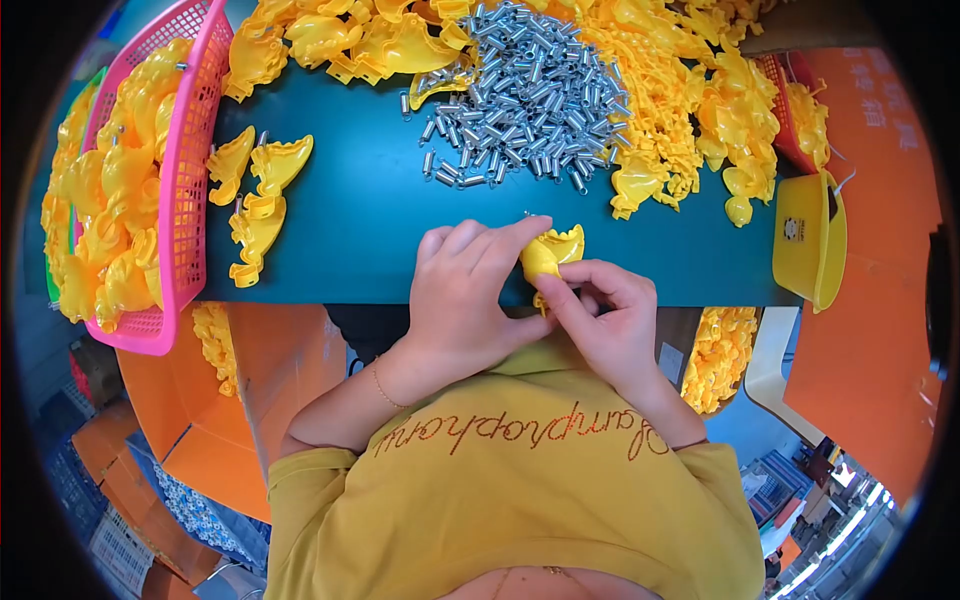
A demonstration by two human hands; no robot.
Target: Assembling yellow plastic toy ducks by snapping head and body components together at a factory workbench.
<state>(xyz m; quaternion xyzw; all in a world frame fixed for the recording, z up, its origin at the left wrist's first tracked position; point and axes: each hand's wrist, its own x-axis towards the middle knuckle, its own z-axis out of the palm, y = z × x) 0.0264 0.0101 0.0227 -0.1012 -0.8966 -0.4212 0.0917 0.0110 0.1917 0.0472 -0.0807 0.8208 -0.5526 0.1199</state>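
Note:
Over the near edge of the green table, both my hands grip one small yellow plastic part (541,258) with a jagged-edged piece to its right. My left hand (463,283) pinches it from the left, index finger on top and thumb underneath. My right hand (612,312) holds its lower right side between thumb and fingers. Beyond my hands lies a heap of small metal springs (530,95). To the left rest several yellow parts (262,215) with springs sticking out of them. My fingers hide some of the held part.
A pink basket (185,190) full of yellow parts stands at the left edge. Yellow pieces (360,45) are heaped along the far side and far right (740,120). A yellow bin (805,245) hangs at the right edge. Below the table are orange boxes (290,375).

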